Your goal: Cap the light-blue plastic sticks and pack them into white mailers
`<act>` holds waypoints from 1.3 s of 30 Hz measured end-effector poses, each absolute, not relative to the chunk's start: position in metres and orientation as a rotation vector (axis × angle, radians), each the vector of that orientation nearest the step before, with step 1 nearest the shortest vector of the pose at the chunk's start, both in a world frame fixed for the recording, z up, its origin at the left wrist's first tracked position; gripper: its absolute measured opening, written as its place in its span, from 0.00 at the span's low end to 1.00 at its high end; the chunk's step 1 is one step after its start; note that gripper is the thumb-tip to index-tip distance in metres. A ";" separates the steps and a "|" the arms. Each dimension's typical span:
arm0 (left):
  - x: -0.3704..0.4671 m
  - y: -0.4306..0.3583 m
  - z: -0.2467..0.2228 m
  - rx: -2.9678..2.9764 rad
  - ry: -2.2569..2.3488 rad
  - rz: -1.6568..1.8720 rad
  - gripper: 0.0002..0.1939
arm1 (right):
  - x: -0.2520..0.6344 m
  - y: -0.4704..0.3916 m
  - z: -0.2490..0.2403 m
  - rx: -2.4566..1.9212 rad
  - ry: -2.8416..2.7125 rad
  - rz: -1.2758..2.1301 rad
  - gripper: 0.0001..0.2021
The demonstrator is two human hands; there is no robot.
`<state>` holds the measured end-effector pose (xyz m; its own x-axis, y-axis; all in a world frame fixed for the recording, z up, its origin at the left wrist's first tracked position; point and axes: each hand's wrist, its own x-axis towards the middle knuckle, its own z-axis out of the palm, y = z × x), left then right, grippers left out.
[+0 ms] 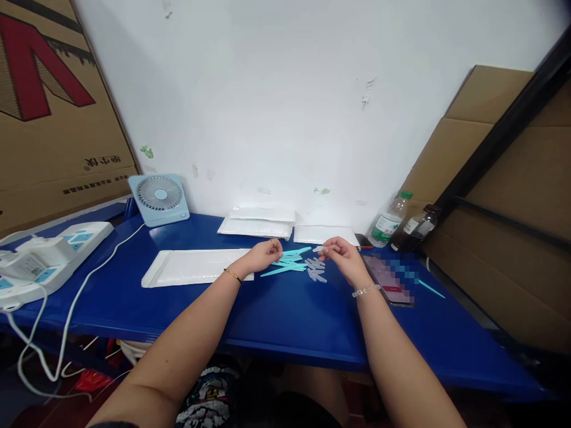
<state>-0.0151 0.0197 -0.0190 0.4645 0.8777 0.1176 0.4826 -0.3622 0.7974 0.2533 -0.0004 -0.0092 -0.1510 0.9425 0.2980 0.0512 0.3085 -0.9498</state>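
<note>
My left hand [266,255] is closed in a pinch at the left side of a loose pile of slim turquoise sticks [289,267]. One tapered turquoise stick [298,252] points rightward from its fingertips. My right hand [342,254] pinches a small whitish, see-through piece [318,249] between thumb and fingers. Below and between the hands lies a little heap of similar greyish translucent pieces [316,270], touching or close beside the sticks. A long white padded envelope [191,266] lies flat by my left hand, partly covered by the wrist.
More white envelopes [256,224] are stacked against the wall. A pale blue fan [160,196] and a white power strip [84,238] with cords stand left. At right are a green-capped bottle [389,223], a dark bottle [414,230], a phone [386,279] and another turquoise stick [432,289].
</note>
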 end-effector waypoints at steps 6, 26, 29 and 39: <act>-0.014 0.021 -0.021 1.997 1.101 0.687 0.10 | 0.248 -0.002 -0.009 -0.955 -1.578 1.013 0.12; -0.015 0.007 -0.005 2.460 1.431 0.268 0.09 | 0.254 -0.007 -0.013 -1.406 -2.135 0.829 0.11; -0.012 0.006 -0.006 2.477 1.451 0.258 0.07 | 0.248 -0.002 -0.020 -1.495 -2.240 0.507 0.09; -0.026 0.017 -0.011 2.314 1.361 0.452 0.11 | 0.239 -0.007 -0.022 -1.497 -2.306 0.535 0.02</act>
<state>-0.0258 0.0170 -0.0108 0.4691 0.8807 0.0662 0.7456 -0.4351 0.5047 0.2390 -0.0069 -0.0222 -0.3877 0.9186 0.0769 0.7908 0.3743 -0.4842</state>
